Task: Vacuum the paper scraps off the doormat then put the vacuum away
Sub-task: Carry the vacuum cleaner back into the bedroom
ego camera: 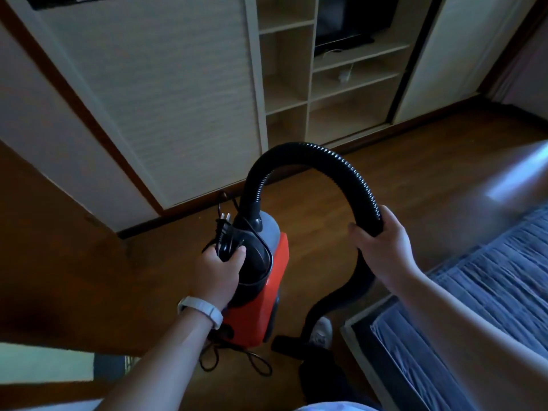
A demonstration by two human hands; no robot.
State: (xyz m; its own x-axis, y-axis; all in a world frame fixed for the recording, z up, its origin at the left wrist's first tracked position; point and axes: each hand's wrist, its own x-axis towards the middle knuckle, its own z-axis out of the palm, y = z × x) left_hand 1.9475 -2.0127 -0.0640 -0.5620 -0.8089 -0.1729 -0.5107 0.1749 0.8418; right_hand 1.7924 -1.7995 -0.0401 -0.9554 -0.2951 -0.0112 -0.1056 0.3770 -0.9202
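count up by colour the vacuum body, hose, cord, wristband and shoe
black: 2, hose, cord with plug
red: 1, vacuum body
white: 2, wristband, shoe
total: 5

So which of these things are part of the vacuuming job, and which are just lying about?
Part of the job: red vacuum, gripped by the left hand; black hose, held by the right hand; power plug at the left hand.
Just lying about: television, shelf unit, bed, wardrobe door.
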